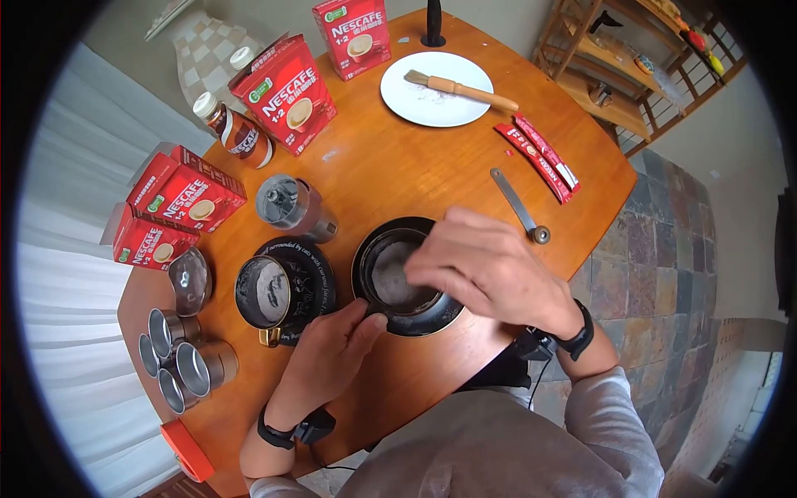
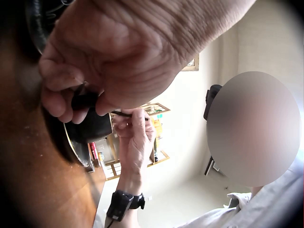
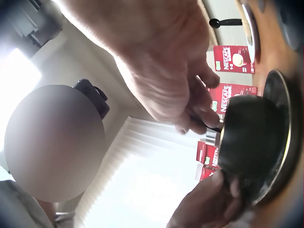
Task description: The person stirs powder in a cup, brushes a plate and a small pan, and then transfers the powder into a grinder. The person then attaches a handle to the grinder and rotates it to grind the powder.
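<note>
A black cup (image 3: 247,137) with a gold rim stands on a black saucer (image 3: 285,147), pale greyish contents (image 1: 394,278) inside. Pinched between thumb and fingers of my left hand (image 1: 336,344) is the cup's dark handle (image 2: 84,100). Above the rim, my right hand (image 1: 498,270) holds a thin dark stick-like handle (image 2: 122,114). Its lower end dips into the cup and is hidden. To the left, beside my left hand, a second black cup (image 1: 266,290) with a gold handle contains pale, dark-streaked stuff, on its own lettered saucer (image 1: 311,249).
Behind the cups stands a metal grinder body (image 1: 295,207); its crank (image 1: 519,203) lies right. Farther back are red Nescafe boxes (image 1: 295,100), a bottle (image 1: 237,133), a white plate (image 1: 403,91) bearing a brush (image 1: 461,87), and red sachets (image 1: 540,158). Metal cups (image 1: 195,365) stand left.
</note>
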The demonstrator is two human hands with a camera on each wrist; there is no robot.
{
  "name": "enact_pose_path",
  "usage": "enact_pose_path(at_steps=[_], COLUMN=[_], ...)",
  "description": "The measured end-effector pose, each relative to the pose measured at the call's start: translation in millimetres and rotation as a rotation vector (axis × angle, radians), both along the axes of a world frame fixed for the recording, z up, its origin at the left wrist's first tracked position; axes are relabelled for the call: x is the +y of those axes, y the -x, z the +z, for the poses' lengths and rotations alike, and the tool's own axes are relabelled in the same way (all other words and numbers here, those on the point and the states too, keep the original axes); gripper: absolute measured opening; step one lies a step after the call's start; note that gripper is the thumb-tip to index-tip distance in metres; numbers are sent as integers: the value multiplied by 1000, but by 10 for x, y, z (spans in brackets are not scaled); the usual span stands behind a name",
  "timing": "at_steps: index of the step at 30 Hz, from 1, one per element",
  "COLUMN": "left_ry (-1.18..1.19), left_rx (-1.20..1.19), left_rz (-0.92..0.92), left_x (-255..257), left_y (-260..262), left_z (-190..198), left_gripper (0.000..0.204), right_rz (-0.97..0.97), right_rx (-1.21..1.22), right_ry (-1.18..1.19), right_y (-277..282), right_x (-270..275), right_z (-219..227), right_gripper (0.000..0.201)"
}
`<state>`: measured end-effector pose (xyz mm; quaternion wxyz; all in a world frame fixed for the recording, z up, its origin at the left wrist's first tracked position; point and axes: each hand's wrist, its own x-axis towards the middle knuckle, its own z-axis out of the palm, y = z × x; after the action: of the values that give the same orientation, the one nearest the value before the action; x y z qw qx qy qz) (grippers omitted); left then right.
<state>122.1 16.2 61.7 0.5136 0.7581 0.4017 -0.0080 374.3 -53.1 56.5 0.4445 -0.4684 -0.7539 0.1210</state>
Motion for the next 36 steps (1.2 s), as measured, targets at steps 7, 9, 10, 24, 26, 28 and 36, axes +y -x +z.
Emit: enact_pose_path(at_steps=[7,9,10,24,26,28,36], left_ry=[-48,-39,-32,-26,-19,-26,-18], left_rx=[-52,-52,-50,49,37,-9,-30], left_rz=[0,6,14,-37,-34,-14,-7], left_x=[-4,-5,-8,21,20,5,4], left_y=[7,1,-6,25,39,9,-16], left_z=[-42,-32,-28,-2,-18,-12,16], left_gripper=[32,31,30,19,19,23,28], right_rz=[38,17,-14,35,120,230,111], right_rx=[-28,-7,16,51,59,102,87], right_ry=[37,13,-16,-121,-34,41,-31], right_y=[-27,-14,21,43,14,-53,-23], right_x=[-64,-38,26,166,129,92,154], right_z=[20,15,4,-187,-143,-131,-168], right_gripper=[9,9,9,12,12,14,14])
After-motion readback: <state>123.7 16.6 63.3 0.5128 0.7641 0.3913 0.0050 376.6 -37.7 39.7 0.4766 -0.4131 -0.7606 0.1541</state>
